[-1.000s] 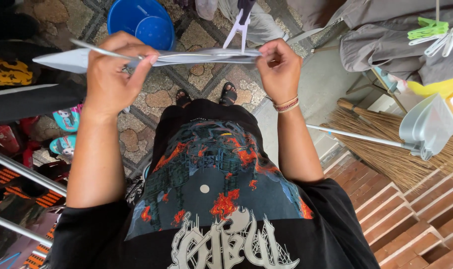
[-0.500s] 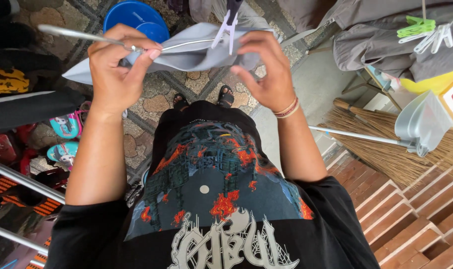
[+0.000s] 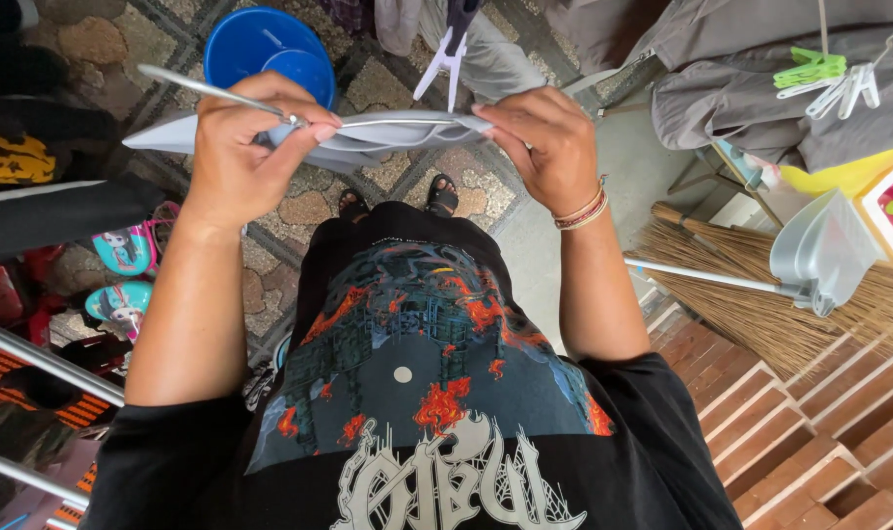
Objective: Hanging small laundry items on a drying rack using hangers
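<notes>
Both hands, left hand [image 3: 245,157] and right hand [image 3: 544,147], pinch-grip grey cloth [image 3: 368,142], apparently over a wire hanger [image 3: 211,91].

Cloth [image 3: 368,142] on wire [image 3: 201,90], bucket [image 3: 270,47] behind, broom [image 3: 751,294] rt.

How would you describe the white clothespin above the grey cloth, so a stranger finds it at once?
Start at the blue basin on the stone floor at the top. Just right of it, above the grey cloth, hangs the white clothespin. It hangs alone, legs spread downward, unlike the green and white pegs clustered far right.

White clothespin [image 3: 444,61] just above the cloth [image 3: 368,139]; blue bucket [image 3: 270,49] beyond.
</notes>
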